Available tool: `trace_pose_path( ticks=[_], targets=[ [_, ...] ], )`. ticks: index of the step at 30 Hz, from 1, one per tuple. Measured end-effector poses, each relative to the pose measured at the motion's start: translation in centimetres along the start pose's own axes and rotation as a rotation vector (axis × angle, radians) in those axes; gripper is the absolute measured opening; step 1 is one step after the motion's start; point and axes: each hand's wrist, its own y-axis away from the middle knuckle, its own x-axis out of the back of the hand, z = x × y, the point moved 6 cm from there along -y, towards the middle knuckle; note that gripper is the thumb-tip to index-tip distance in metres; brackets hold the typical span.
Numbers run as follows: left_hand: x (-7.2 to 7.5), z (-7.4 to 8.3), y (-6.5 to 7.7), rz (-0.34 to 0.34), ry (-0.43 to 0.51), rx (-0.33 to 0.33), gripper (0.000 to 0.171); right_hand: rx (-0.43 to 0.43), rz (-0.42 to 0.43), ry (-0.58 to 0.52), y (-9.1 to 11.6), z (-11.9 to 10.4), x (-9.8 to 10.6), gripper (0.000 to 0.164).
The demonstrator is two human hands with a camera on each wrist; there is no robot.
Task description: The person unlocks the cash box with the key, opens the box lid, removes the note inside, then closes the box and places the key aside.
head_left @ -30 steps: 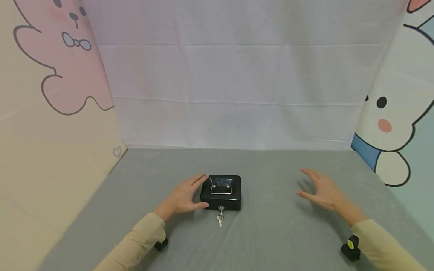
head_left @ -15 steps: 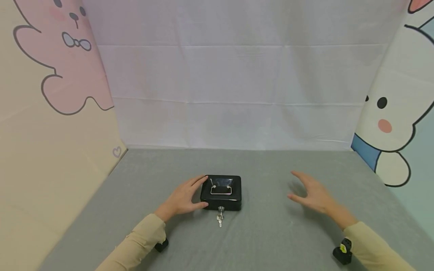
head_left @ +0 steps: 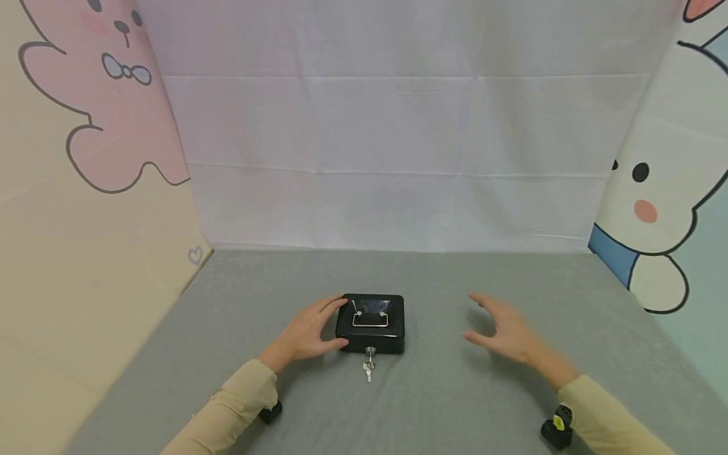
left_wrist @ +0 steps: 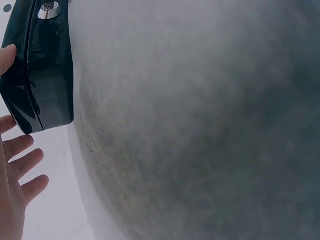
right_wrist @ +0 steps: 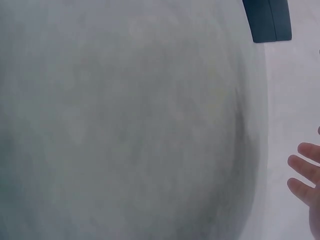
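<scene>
Box (head_left: pixel 375 335), touching left grip (head_left: pixel 307 332), apart from right grip (head_left: pixel 507 332)

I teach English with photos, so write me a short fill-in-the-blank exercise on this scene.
1. The box is ____ in colour.
2. The dangling key is on the box's ____ (near/far) side, seen from the person.
3. In the head view, the left hand is at the box's ____ (left/right) side.
4. The right hand is ____ (touching/apart from) the box.
Missing words: black; near; left; apart from.
</scene>
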Motion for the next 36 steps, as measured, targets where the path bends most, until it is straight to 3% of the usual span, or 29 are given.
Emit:
trace_pose_path(
  ticks=[12,24,36],
  targets=[
    [0.1,0.0,0.1,0.008,0.001,0.001,0.074,-0.021,0.008,-0.133,-0.2,-3.3,-2.2,0.068],
    [-0.1,-0.2,0.0,0.021,-0.005,-0.012,0.074,-0.037,0.059,-0.323,-0.2,-7.0,-4.6,0.046],
    [0.0,-0.2,0.0,0.026,-0.012,-0.016,0.074,-0.161,0.024,-0.487,0.3,-9.7,-6.9,0.031]
  ],
)
